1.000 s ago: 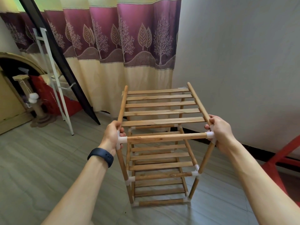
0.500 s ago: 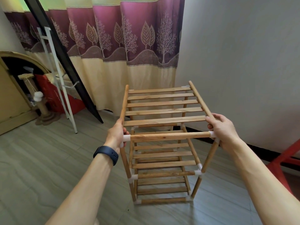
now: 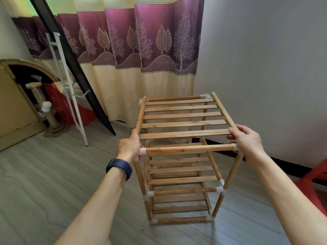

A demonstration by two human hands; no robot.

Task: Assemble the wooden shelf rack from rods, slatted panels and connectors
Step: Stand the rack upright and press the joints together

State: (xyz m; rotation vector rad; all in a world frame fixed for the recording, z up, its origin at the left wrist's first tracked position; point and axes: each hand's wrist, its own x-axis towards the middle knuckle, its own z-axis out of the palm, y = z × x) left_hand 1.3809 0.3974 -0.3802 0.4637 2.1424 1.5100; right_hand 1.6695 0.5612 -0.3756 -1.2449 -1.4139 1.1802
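Note:
The wooden shelf rack (image 3: 182,156) stands upright on the floor, three slatted tiers joined by round rods and white connectors. Its top slatted panel (image 3: 184,117) lies across the two upper side rods. My left hand (image 3: 128,146) grips the near left top corner, fingers curled round the side rod by a white connector (image 3: 142,151). My right hand (image 3: 247,142) grips the near right top corner, covering most of the connector there. The front top rod (image 3: 189,149) runs between my hands.
A patterned curtain (image 3: 141,59) hangs behind the rack and a grey wall (image 3: 265,68) is close on its right. A white metal frame (image 3: 69,89) and a dark plank lean at the left. A red stool (image 3: 315,186) sits at the right edge.
The rack and both hands have shifted slightly right and away, closer to the wall. Both grips on the top corners are unchanged.

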